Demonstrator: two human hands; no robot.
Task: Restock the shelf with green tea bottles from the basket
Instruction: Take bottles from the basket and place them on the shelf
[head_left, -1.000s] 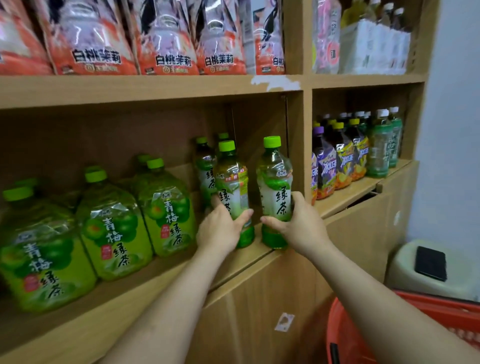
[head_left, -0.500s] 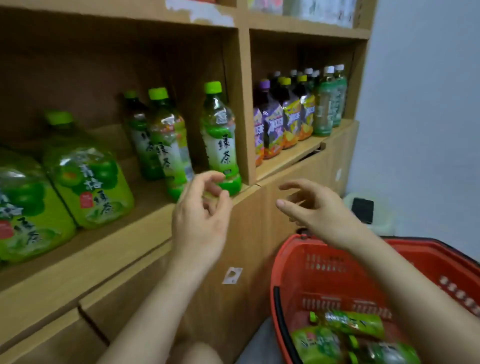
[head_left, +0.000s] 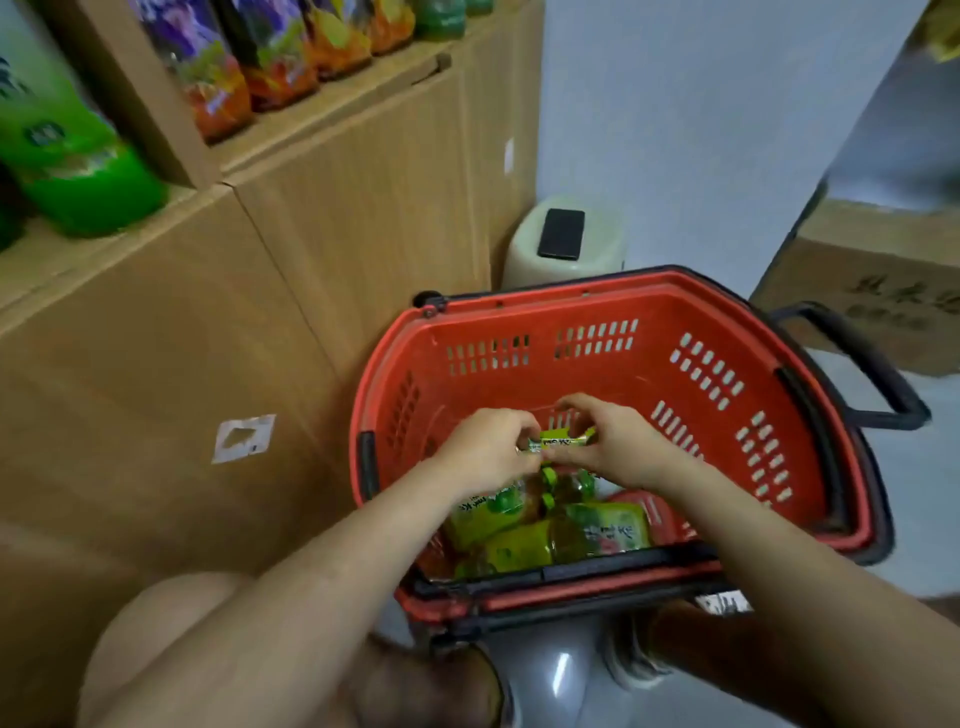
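Note:
A red shopping basket (head_left: 691, 312) stands on the floor below me, beside the wooden shelf unit (head_left: 332, 218). Several green tea bottles (head_left: 597, 532) lie in its near end. My left hand (head_left: 485, 449) and my right hand (head_left: 621, 447) are both down inside the basket. Their fingers close on the two ends of one green tea bottle (head_left: 558, 443) that lies sideways just above the others. A green tea bottle (head_left: 78, 171) stands on the shelf at the upper left.
Purple and orange drink bottles (head_left: 244, 78) fill the shelf bay to the right. A pale stool (head_left: 519, 254) with a black phone (head_left: 561, 234) stands behind the basket. A cardboard box (head_left: 883, 291) sits at the right, and the basket's black handle (head_left: 872, 369) sticks out toward it.
Both hands let go of the bottles on the shelf, dropped into the basket and closed on a bottle there. My view swung down from the shelf to the basket.

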